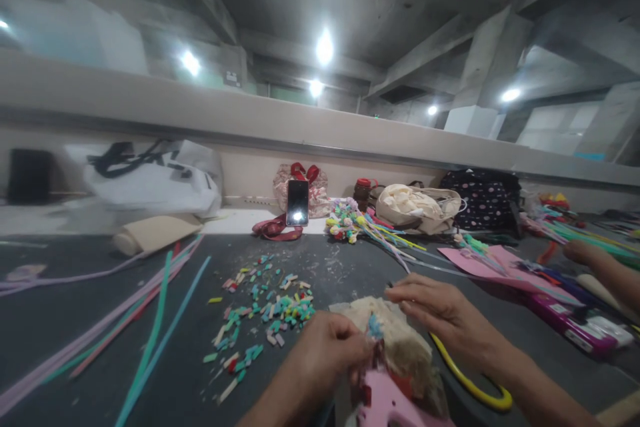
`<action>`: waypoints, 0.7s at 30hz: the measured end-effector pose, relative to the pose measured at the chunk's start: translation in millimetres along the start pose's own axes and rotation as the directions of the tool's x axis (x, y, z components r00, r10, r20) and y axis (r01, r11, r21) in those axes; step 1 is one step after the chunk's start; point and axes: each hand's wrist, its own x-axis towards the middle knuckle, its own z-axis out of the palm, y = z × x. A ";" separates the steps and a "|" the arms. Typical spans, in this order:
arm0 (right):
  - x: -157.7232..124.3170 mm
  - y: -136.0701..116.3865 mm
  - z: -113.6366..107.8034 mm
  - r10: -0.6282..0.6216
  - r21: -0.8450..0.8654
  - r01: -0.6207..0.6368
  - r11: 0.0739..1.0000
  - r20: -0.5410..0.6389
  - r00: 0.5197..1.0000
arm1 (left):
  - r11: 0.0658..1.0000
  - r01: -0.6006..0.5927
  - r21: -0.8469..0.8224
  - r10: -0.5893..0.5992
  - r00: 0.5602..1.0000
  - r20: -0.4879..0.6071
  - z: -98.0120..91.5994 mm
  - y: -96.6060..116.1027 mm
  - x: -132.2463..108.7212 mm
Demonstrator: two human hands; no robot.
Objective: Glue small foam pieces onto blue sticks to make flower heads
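Observation:
My left hand (333,350) is closed in a pinch at the lower middle, with a small fuzzy blue piece (375,325) at its fingertips. Just below it is a pink glue gun (390,403), its front end partly hidden by my fingers. Under both lies a crumpled, cream-coloured cloth or pad (410,347). My right hand (445,313) hovers at the pad's right side, fingers stretched toward the left. A tiny dark bit shows by its fingertips; I cannot tell what it is. Beneath the right forearm curves a yellow strip (473,383).
Many short coloured cuttings (280,307) are scattered left of the pad. Long fuzzy stems (155,333) lie at far left. Along the back stand a phone (298,202), a bundle of stems with flowers (350,220) and bags. Another person's hand (587,253) works at right near pink sheets (480,260).

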 end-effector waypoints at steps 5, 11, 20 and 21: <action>-6.6 -1.1 8.9 0.014 0.135 -0.017 0.991 0.020 1.000 | 0.969 0.088 -0.231 -0.055 0.988 0.147 -1.9 3.5 -2.2; 3.0 -6.6 22.2 -0.096 0.240 0.078 0.968 0.061 0.994 | 0.920 0.149 -0.362 -0.044 0.958 0.284 -6.0 2.0 -2.4; 5.7 -9.5 24.6 -0.076 0.228 0.060 0.972 0.062 0.995 | 0.908 0.137 -0.396 -0.017 0.957 0.290 -6.8 -2.0 1.0; 5.7 -9.6 24.8 -0.072 0.225 0.055 0.973 0.066 0.995 | 0.908 0.132 -0.397 -0.015 0.959 0.283 -6.7 -2.1 0.9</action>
